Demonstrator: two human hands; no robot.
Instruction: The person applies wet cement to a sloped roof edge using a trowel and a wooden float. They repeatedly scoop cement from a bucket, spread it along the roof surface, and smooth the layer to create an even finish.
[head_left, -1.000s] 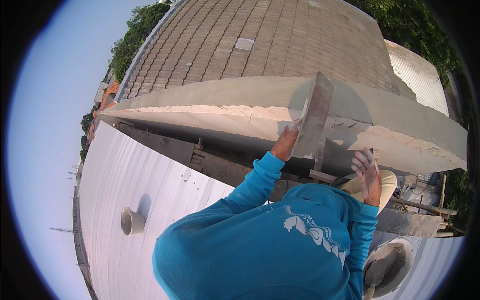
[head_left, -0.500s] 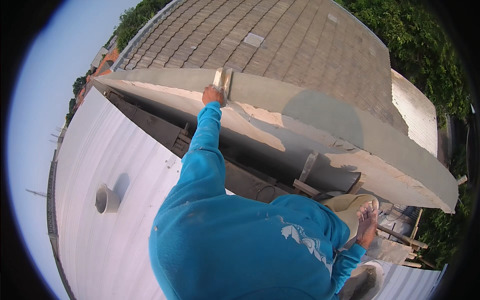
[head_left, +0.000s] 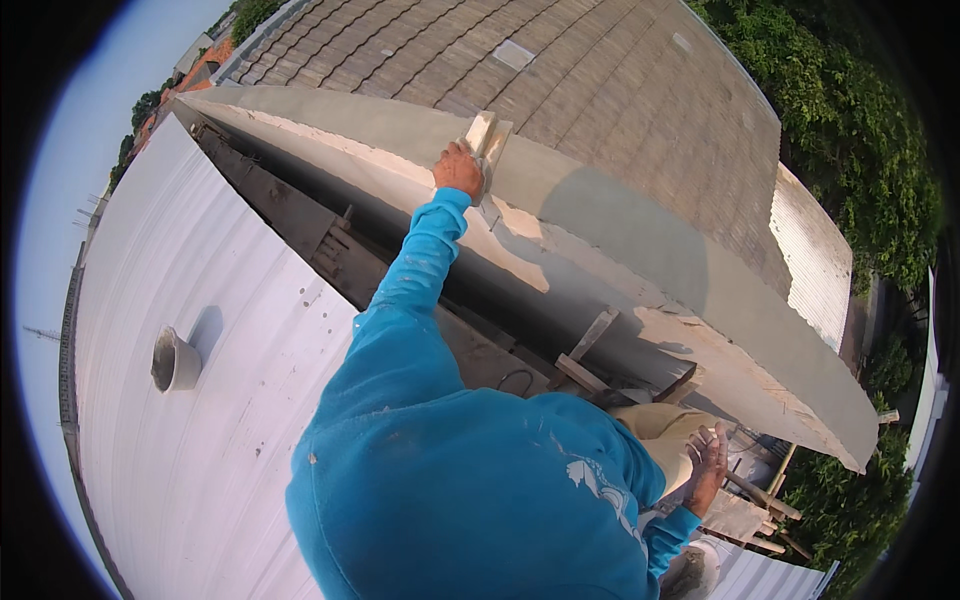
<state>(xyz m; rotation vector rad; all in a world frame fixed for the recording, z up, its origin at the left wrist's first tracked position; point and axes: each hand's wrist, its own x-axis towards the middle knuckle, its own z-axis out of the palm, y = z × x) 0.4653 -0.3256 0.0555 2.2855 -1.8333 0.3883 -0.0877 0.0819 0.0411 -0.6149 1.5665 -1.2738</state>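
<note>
1. One-handed, held the flat, rectangular float [head_left: 496, 148] at its left side, with the left hand [head_left: 459, 168] clamped on the pale bar-like handle [head_left: 481, 128] and the blue sleeve [head_left: 418, 250] stretched well out ahead of the body.
2. Found the float just beyond that hand and slightly to its right, over the smooth grey band [head_left: 570, 185] along the top of the wall.
3. Read the float's long axis as crosswise to the band: set from the rough near edge toward the tiled roof [head_left: 610, 110], against the band's own long run from upper left to lower right.
4. Judged that crosswise set the relation to mind, with band reaching past both sides of the float; could not tell firm pressing from light resting.
5. Kept the right hand [head_left: 709, 458] well apart from the float, low and close to the body, beside the beige cloth [head_left: 650, 430], fingers loosely bent, with nothing visible in the grasp.
6. Counted the left hand as far the nearer.
7. Placed the round shadow [head_left: 630, 230] on the band, right of the float.
8. Noted the bucket [head_left: 186, 368] on the white metal roof [head_left: 230, 470], off to the left, away from both hands.
</note>
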